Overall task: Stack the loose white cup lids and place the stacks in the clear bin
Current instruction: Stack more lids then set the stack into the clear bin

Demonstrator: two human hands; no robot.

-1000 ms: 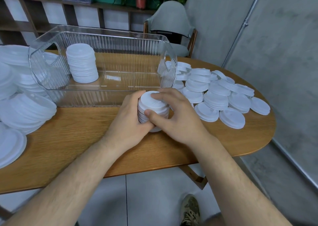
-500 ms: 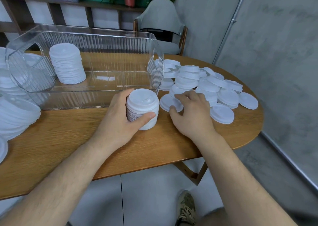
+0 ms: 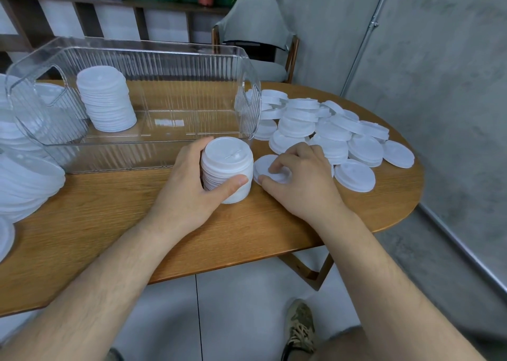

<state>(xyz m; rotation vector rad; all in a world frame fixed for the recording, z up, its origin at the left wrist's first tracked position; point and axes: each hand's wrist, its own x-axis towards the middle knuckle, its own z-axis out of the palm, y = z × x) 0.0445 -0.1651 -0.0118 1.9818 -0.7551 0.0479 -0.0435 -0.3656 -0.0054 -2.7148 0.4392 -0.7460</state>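
Observation:
My left hand (image 3: 189, 193) grips a tall stack of white lids (image 3: 227, 165) that stands on the wooden table (image 3: 109, 223) just in front of the clear bin (image 3: 164, 154). Right beside that stack lies a single loose lid (image 3: 264, 165); my right hand (image 3: 299, 179) is curled over it, thumb and fingers at its rim. Beyond my right hand sprawls a heap of loose white lids (image 3: 329, 130). Inside the bin, at its left end, stands another stack of lids (image 3: 105, 99).
Larger white lids (image 3: 24, 174) are piled at the table's left edge. A grey chair (image 3: 255, 36) stands behind the table, with a shelf and potted plants beyond. The table's rounded right end (image 3: 406, 196) is near a grey wall. A shoe (image 3: 299, 327) shows on the floor.
My right hand left the top of the stack, moved right and now closes on a loose lid beside it. My left hand has kept its grip on the stack.

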